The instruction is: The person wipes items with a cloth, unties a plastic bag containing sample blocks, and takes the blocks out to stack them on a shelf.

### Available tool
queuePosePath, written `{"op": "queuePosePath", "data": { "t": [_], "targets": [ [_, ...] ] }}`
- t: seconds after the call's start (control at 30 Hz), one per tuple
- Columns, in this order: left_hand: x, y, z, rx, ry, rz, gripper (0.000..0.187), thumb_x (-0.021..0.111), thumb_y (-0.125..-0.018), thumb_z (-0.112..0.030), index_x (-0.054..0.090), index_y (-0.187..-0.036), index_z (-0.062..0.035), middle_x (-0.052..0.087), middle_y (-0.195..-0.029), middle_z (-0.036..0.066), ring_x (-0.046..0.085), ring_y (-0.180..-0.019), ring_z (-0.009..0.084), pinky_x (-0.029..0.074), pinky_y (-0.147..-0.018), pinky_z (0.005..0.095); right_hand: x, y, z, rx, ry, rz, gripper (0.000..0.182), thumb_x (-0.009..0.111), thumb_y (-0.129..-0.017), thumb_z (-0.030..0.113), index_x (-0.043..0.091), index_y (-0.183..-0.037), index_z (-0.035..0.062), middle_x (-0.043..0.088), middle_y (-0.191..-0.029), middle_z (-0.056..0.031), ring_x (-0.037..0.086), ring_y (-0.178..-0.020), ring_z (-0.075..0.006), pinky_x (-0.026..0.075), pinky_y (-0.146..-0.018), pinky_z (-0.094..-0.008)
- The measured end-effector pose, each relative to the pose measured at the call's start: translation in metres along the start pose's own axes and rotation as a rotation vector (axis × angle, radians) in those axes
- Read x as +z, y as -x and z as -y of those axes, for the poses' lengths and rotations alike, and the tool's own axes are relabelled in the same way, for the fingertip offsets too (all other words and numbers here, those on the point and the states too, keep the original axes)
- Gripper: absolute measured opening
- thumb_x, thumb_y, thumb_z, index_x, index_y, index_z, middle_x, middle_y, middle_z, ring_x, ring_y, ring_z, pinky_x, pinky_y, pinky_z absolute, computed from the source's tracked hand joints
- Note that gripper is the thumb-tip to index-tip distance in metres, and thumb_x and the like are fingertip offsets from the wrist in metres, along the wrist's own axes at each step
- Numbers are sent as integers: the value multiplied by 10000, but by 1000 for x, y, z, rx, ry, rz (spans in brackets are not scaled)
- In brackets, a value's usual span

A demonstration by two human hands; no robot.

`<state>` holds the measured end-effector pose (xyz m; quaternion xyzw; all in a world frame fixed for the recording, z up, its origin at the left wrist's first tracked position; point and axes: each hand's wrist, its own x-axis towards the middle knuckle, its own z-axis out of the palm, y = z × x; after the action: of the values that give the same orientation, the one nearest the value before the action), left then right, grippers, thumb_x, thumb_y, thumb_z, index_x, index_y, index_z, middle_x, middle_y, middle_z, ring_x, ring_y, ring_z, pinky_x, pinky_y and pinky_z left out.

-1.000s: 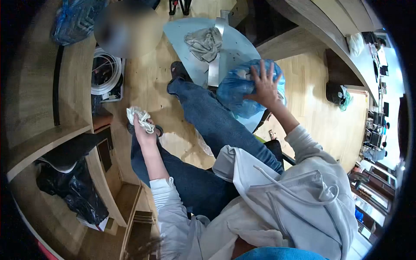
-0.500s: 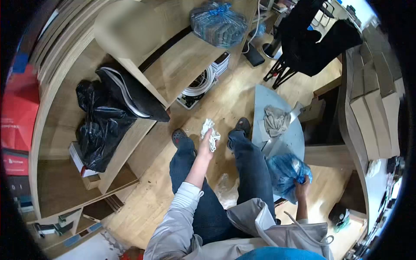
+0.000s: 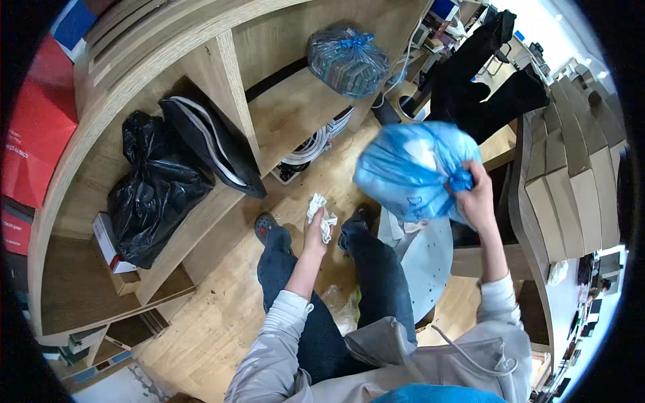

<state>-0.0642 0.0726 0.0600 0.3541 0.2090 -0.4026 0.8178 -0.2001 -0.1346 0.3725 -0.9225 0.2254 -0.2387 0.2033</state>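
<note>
In my left hand [image 3: 314, 234] is a crumpled white cloth [image 3: 324, 213], held low between my knees with the fingers closed round it. My right hand [image 3: 478, 195] grips the knotted neck of a bulging blue plastic bag [image 3: 410, 168]. The bag hangs in the air over the round grey-blue table [image 3: 430, 269], and its contents do not show clearly. Behind the bag, the far part of the table is hidden, along with most of what lies on it.
Wooden shelves [image 3: 228, 101] on the left hold a black bag [image 3: 151, 188], a dark cushion-like item [image 3: 211, 144] and another tied blue bag [image 3: 348, 62]. Cardboard boxes [image 3: 564, 201] line the right side. A black-covered chair [image 3: 484, 94] stands at the back. Clear plastic [image 3: 346, 309] lies on the floor.
My right hand has lifted the blue bag off the table, upward and forward. My left hand still holds the white cloth in nearly the same place. The view has shifted slightly.
</note>
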Motion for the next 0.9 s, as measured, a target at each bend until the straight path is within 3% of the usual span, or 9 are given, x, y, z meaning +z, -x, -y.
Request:
{"op": "queuePosePath", "data": {
  "t": [0.07,0.17,0.3,0.37,0.47,0.63,0.77,0.83,0.9],
  "targets": [
    [6,1,-8,21,10,14,230,600,-837,-231,535,-1039,-143,598,-819,-4,592,-652,120,437,-456,237,14,-72,20,-193,-70,63,320,686,-638,52,475,-876,18,497,-822,-64,472,-780,-146,393,-731,-263],
    [20,1,-20,55,25,34,248,602,-836,-240,530,-1058,-153,601,-843,-12,594,-681,119,441,-479,237,47,-190,54,-607,30,170,377,701,-641,91,505,-954,18,554,-973,-118,531,-903,-260,407,-824,-313],
    [31,-4,-25,-7,69,26,278,607,-835,-255,519,-1085,-169,602,-865,-21,591,-729,114,440,-517,234,144,-302,94,-902,370,139,483,671,-642,120,531,-1101,70,552,-1081,-111,481,-1081,-315,320,-968,-478],
    [30,-4,-27,-35,48,19,284,608,-835,-259,516,-1089,-171,600,-865,-22,589,-734,114,439,-524,231,205,-322,109,-882,573,277,516,656,-661,131,519,-1158,110,479,-1222,-87,414,-1174,-305,252,-988,-575],
    [30,-8,-32,-20,34,51,278,604,-838,-261,514,-1085,-169,596,-871,-21,586,-733,113,435,-521,223,281,-333,97,-678,521,86,618,677,-643,150,462,-1223,132,365,-1337,-90,323,-1243,-321,210,-994,-605],
    [33,-7,-34,-92,87,-22,268,596,-845,-255,516,-1081,-159,593,-874,-16,584,-728,113,432,-516,216,250,-307,77,-828,451,-48,784,724,-616,200,365,-1312,166,314,-1366,-115,263,-1270,-347,199,-1004,-601],
    [39,-4,-31,-102,107,-8,259,588,-851,-254,517,-1080,-156,595,-868,-12,583,-727,110,431,-516,214,233,-236,48,-721,157,-317,940,769,-589,267,260,-1365,113,292,-1361,-172,235,-1281,-373,189,-1040,-540],
    [40,-5,-29,-104,107,-16,245,593,-850,-285,537,-1044,-146,598,-864,0,578,-722,112,454,-530,218,256,-217,20,-340,-197,-460,1060,797,-561,366,199,-1361,12,243,-1369,-230,186,-1302,-381,185,-1063,-472],
    [38,-6,-29,-90,110,-42,242,595,-850,-300,547,-1026,-141,599,-862,7,575,-719,114,465,-536,221,263,-218,17,-264,-288,-430,1086,803,-554,379,182,-1353,-16,243,-1362,-247,192,-1298,-382,193,-1062,-455]
  ]
}}
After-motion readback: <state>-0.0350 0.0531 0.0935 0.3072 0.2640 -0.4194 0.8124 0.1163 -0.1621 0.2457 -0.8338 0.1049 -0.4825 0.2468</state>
